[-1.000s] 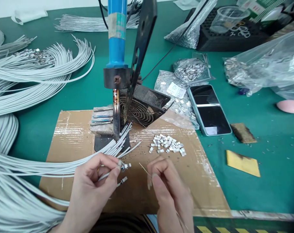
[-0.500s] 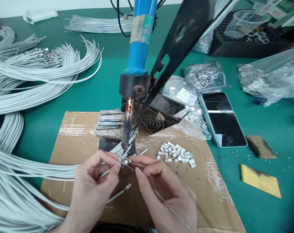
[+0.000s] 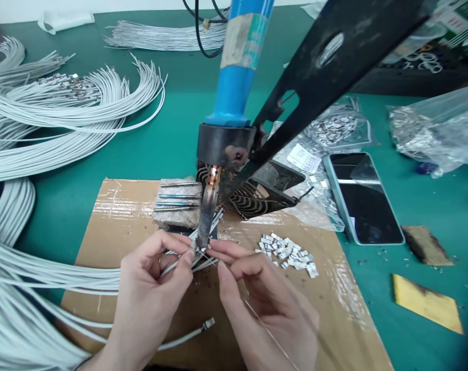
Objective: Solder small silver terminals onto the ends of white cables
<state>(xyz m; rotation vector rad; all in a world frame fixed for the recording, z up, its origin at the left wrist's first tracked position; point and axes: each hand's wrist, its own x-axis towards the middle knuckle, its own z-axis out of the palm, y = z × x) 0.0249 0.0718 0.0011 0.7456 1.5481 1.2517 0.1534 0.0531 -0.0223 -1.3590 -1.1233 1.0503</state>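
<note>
My left hand point(image 3: 154, 288) pinches a white wire point(image 3: 171, 268) between thumb and fingers. The wire's far end, with a small metal tab, lies right under the tip of a blue-handled soldering iron point(image 3: 236, 87), which points down from a black bracket point(image 3: 318, 72). My right hand point(image 3: 270, 301) is closed on a thin solder wire point(image 3: 274, 340) that trails back below the palm. Its fingertips are close beside the iron's tip; whether they touch the tab is hidden. Below my hands lies another white wire point(image 3: 187, 337) with a metal tab on its end.
A heap of small metal tabs point(image 3: 288, 251) sits on the cardboard point(image 3: 322, 304). Behind the iron is a black fan point(image 3: 253, 196). Bundles of white wires point(image 3: 52, 159) cover the left side. To the right are a phone point(image 3: 367, 201), a yellow sponge point(image 3: 427, 304) and bags of metal parts point(image 3: 430, 123).
Both hands have brought the wire's tabbed end and the solder up to the iron's tip. The view has shifted, so the iron and bracket appear larger and farther right.
</note>
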